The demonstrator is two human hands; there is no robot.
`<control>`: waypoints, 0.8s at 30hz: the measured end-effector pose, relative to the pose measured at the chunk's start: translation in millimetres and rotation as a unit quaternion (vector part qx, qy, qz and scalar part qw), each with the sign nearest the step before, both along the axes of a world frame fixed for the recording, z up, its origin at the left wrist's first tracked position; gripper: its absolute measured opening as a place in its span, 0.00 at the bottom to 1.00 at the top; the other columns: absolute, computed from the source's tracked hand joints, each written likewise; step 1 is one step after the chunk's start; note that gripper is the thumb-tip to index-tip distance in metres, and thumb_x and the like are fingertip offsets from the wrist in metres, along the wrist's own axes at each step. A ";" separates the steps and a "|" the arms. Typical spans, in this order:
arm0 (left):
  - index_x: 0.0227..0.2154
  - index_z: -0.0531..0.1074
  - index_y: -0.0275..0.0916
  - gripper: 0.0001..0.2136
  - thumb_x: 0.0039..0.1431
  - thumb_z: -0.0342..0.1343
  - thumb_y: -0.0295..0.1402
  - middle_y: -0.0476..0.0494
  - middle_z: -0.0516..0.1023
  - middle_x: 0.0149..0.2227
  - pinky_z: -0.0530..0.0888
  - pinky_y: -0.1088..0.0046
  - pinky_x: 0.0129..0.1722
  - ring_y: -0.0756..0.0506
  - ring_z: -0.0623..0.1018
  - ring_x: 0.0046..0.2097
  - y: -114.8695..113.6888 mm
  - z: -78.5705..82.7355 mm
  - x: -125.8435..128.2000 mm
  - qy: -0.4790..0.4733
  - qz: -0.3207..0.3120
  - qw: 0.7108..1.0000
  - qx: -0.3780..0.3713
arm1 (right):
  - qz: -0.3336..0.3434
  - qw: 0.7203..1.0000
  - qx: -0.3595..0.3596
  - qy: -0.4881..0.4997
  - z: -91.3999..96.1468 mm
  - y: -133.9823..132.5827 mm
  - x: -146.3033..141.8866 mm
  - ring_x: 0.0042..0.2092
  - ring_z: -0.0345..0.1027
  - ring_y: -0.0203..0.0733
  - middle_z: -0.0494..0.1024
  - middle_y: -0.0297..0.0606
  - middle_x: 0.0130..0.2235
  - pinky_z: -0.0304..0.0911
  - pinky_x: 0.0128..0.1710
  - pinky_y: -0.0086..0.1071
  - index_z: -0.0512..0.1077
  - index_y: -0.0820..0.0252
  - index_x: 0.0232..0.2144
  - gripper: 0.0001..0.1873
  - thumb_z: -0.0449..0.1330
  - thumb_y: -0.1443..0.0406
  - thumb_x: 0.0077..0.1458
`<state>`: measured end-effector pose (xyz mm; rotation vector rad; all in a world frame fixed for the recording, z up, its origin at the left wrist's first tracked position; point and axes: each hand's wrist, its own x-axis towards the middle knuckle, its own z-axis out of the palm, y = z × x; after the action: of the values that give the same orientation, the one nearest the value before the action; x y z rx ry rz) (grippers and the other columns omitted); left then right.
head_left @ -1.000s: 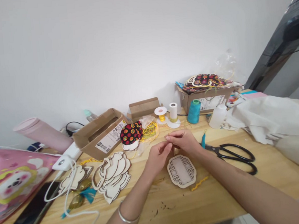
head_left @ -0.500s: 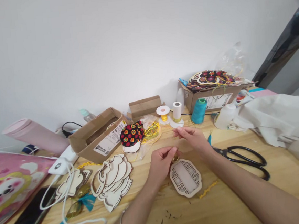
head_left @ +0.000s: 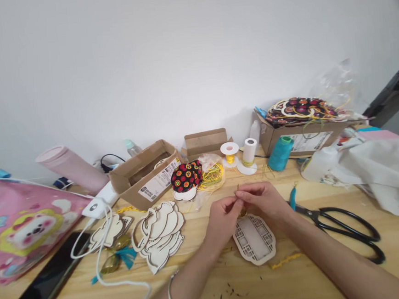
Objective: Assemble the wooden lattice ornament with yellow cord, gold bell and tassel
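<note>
1. Lattice plaque (head_left: 254, 239), pale wood, scalloped edge: laid flat on the wooden table (head_left: 237, 278), just near of the two hands. Its long axis was run near to far, slightly askew; the far end was pointed a little left, towards the fingers, the near end a little right. The plain centre panel was aligned the same way, flanked by fretwork.
2. Small gold-coloured piece (head_left: 243, 212): seen at the plaque's far end, partly hidden by the fingers.
3. Left hand (head_left: 222, 221): thumb and fingertip pinched together on a thin strand (head_left: 237, 188), most of which was covered.
4. Right hand (head_left: 266, 201): thumb and finger closed on the same strand, its tip left standing above them; the hands were held close together.
5. Yellow braided piece (head_left: 287, 261): laid just right of the plaque's near end, set slantwise.
6. Black-handled scissors (head_left: 314, 215): laid right of the right forearm, handles turned near and right.
7. Teal tassel (head_left: 293, 198): placed beside the blades.
8. Wooden cut-outs (head_left: 163, 235): heaped left of the left hand.
9. Teal thread cone (head_left: 280, 154): stood on the far side.
</note>
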<state>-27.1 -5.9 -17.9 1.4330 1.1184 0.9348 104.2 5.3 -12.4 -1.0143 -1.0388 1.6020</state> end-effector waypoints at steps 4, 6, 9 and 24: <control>0.31 0.75 0.34 0.15 0.52 0.50 0.39 0.45 0.77 0.28 0.69 0.74 0.32 0.47 0.74 0.32 -3.2 16.4 -1.4 -0.029 0.024 0.999 -0.007 | -0.038 0.998 -0.033 0.022 -2.9 1.3 2.8 0.27 0.65 0.35 0.74 0.35 0.24 0.59 0.29 0.30 0.74 0.62 0.23 0.11 0.66 0.60 0.37; 0.32 0.75 0.34 0.14 0.51 0.50 0.38 0.43 0.78 0.31 0.70 0.72 0.36 0.46 0.75 0.35 -3.2 31.3 -7.3 -0.037 0.068 0.997 -0.008 | -0.060 0.997 -0.039 0.020 -2.1 2.2 4.1 0.30 0.66 0.36 0.76 0.37 0.26 0.60 0.31 0.29 0.75 0.62 0.25 0.12 0.66 0.60 0.36; 0.27 0.76 0.35 0.11 0.50 0.51 0.36 0.43 0.79 0.30 0.71 0.72 0.36 0.46 0.76 0.34 3.4 53.9 -24.9 0.036 0.113 0.992 0.029 | -0.059 0.996 -0.060 0.020 0.5 2.2 4.0 0.24 0.63 0.32 0.74 0.35 0.23 0.57 0.25 0.26 0.75 0.62 0.23 0.12 0.67 0.60 0.35; 0.29 0.71 0.39 0.06 0.50 0.49 0.26 0.44 0.76 0.33 0.67 0.70 0.35 0.44 0.73 0.36 95.4 44.6 -66.7 0.572 -0.016 0.763 0.302 | -0.008 0.998 -0.057 -0.037 3.8 0.2 0.9 0.23 0.60 0.31 0.72 0.33 0.21 0.54 0.24 0.27 0.74 0.64 0.23 0.15 0.65 0.57 0.37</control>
<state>-93.8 89.5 26.7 2.7282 1.7013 0.2850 105.2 5.5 -8.6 -1.1634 -0.9947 1.6364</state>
